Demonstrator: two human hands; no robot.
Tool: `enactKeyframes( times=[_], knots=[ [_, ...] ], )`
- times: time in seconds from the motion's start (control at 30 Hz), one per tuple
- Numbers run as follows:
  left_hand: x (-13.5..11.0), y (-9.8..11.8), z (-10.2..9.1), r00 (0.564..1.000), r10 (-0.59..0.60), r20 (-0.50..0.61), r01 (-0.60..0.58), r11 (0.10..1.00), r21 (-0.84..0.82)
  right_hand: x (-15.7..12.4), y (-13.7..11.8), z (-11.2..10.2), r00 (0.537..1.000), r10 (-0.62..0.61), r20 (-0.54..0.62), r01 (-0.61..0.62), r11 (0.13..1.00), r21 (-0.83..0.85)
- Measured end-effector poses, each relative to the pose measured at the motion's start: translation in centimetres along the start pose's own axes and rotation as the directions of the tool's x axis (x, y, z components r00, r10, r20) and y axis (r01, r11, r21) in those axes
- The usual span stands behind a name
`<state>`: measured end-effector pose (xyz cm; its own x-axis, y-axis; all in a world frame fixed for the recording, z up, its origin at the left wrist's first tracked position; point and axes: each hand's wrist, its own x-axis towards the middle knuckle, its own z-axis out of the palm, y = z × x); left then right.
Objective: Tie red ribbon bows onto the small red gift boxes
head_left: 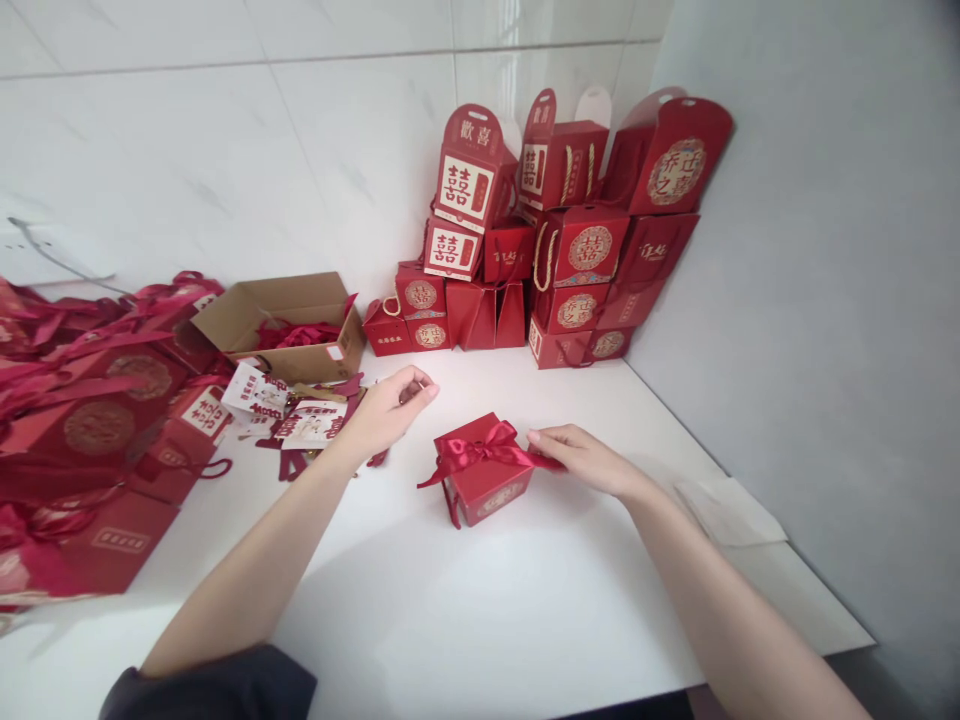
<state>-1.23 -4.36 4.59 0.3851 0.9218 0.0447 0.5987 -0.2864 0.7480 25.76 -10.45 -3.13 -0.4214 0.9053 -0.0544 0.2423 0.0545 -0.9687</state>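
- My left hand (386,412) was raised over the white table (525,620), a little to the left of the box, and its fingers were drawn narrow toward the thumb. From this distance I could not tell if they held something small.
- My right hand (581,460) was on the right side of the box, with the fingers lying close together. They seemed to pinch the loose end of the ribbon, but the view there was poor, so I am not fully sure.
- The small red gift box (486,497) stood on the table between my two hands, nearer to the right hand, and a little tilted in the view.
- The red satin ribbon (476,450) was tied in a bow on top of the box, and its tails hung over the sides.
- Printed cards (311,423) with red cut paper lay on the table just beside my left hand.
- Behind them stood an open cardboard carton (277,310) with red ribbons inside it.
- Flat red gift bags (97,430) lay in a heap at the left edge of the table.
- Red boxes and bags with gold double-happiness marks (574,250) were stacked in the far corner, against the tile wall (225,150).
- A white paper sheet (727,510) lay near the right edge, by the grey wall (810,300).
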Motion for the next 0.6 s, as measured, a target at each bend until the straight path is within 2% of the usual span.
enactKeyframes(
  times=[0.07, 0.13, 0.2, 0.33, 0.43, 0.53, 0.6],
  knots=[
    [-1.0, 0.5, -0.1, 1.000, -0.002, -0.006, 0.002, 0.995, 0.103, 0.0, 0.0, 0.5, 0.993, -0.020, 0.112, 0.015, 0.999, 0.043],
    [-2.5, 1.2, 0.3, 1.000, -0.015, 0.004, 0.014, 0.977, 0.211, -0.1, -0.2, 1.2, 0.963, -0.063, 0.261, 0.034, 0.993, 0.113],
    [-4.4, 1.8, 1.2, 0.999, -0.033, -0.003, 0.032, 0.946, 0.324, -0.2, -0.4, 1.8, 0.943, -0.113, 0.314, 0.062, 0.984, 0.169],
    [-7.7, 2.8, 4.7, 1.000, -0.002, -0.003, 0.004, 0.883, 0.469, -0.3, -0.3, 2.5, 0.970, -0.165, 0.177, 0.132, 0.974, 0.185],
    [-8.9, 3.1, 6.8, 0.996, 0.035, -0.081, 0.010, 0.864, 0.503, -0.2, 0.0, 2.8, 0.984, -0.152, 0.088, 0.138, 0.979, 0.148],
    [-9.2, 3.0, 7.0, 0.995, -0.012, -0.097, 0.058, 0.870, 0.490, -0.2, 0.3, 3.1, 0.989, -0.137, 0.052, 0.130, 0.984, 0.124],
    [-9.4, 2.8, 5.9, 0.994, -0.081, -0.076, 0.108, 0.875, 0.473, -0.3, 0.4, 3.2, 0.991, -0.136, 0.021, 0.132, 0.985, 0.112]
  ],
)
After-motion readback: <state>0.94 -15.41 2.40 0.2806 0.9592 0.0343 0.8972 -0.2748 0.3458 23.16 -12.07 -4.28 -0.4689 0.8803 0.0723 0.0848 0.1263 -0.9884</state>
